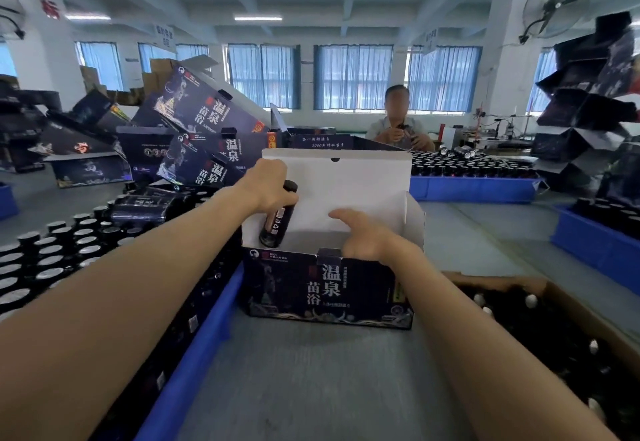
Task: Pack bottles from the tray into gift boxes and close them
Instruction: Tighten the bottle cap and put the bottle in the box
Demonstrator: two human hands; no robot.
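Note:
An open dark gift box (325,288) with a white inside stands on the grey table in front of me, its lid raised at the back. My left hand (270,186) grips a black bottle (278,220) near its cap and holds it tilted inside the box's left end. My right hand (363,236) rests on the box's front wall, fingers hooked over the edge, thumb pointing left. A blue tray (204,323) at my left holds several black bottles with silvery caps (62,250).
Finished and empty gift boxes (194,129) pile up at the back left. A cardboard carton (568,305) with dark bottles sits at my right. More blue trays (474,189) of bottles lie beyond. A person (398,125) sits across the table.

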